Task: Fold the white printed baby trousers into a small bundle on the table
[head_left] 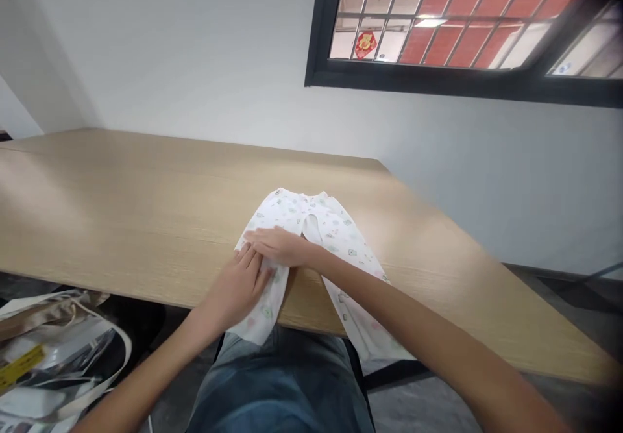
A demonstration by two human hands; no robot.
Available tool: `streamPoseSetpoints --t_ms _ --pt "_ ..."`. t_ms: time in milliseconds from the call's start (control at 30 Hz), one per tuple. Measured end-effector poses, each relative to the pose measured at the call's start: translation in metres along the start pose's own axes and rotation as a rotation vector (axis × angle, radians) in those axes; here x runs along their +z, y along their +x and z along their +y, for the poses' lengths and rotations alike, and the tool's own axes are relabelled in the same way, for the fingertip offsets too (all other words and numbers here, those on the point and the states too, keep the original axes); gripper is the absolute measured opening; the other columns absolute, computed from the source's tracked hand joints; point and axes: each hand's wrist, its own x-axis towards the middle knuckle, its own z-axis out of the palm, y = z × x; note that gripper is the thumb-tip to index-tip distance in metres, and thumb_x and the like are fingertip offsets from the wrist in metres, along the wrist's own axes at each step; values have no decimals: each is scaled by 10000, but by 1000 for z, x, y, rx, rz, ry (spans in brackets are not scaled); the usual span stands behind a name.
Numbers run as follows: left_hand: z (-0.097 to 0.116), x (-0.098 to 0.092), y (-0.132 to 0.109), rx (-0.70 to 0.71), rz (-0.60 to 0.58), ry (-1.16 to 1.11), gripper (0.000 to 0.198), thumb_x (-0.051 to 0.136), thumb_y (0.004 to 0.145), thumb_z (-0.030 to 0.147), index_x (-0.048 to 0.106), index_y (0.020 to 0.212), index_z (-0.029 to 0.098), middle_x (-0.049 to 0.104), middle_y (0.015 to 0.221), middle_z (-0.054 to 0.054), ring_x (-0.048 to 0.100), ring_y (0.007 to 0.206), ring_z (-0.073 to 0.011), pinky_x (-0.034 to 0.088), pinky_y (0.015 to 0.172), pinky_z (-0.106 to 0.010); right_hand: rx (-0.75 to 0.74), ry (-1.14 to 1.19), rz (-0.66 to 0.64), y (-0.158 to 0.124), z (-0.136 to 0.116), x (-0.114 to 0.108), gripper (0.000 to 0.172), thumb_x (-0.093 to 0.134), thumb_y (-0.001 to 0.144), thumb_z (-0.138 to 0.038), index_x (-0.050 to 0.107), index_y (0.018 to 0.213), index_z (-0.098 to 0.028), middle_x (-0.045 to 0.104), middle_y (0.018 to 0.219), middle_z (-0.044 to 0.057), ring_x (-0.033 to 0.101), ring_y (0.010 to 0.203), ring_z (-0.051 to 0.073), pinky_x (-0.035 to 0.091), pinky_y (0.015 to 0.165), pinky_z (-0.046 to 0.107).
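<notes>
Laid out mid-scene on wood-grain table [146, 193], at near edge: white printed pants [350, 241], waist at far end, legs splayed toward near side, strip of tabletop visible in between, both leg ends hanging past near edge. Directly under both hands: pant leg on left side. For left hand [246, 284]: open, palm down, fingers extended, slightly apart, on cloth. For right hand [282, 246]: also open, flat, fingers pointing left, lapping over left fingertips, just to far side. Crossing above pant leg on right side: right forearm [384, 296], contact with cloth unclear. Below near edge: blue jeans [277, 381]. Near left, lower than tabletop: bag [127, 348] with pale handle, contents mostly too jumbled to name. At far side: pale wall [195, 50]; far right, dark-framed window [413, 79] with metal bars, red diamond-shaped decoration [365, 44] behind.
</notes>
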Motion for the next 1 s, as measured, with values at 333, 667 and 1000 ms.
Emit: streamPoseSetpoints --t_ms 333,667,1000 --pt "35 10 -95 -23 409 267 540 304 928 357 258 1377 61 499 1293 -192 488 1179 -305 448 900 -428 445 -52 108 44 71 -11 463 187 953 -209 310 1397 -159 253 1465 76 219 1334 246 141 1064 553" --pt "33 -22 -62 -96 184 141 434 204 950 264 625 943 157 667 989 -123 603 932 -302 460 758 -481 440 192 171 -64 75 -51 533 181 956 -472 353 1392 -219 309 1439 -21 299 1308 198 248 1087 354" --pt "166 -3 64 204 -167 -313 628 262 933 464 337 1347 -3 333 1418 -181 248 1334 -296 233 1083 -482 387 221 -68 -135 70 -27 605 213 926 -509 261 1432 -181 173 1485 2 124 1363 210 81 1124 392"
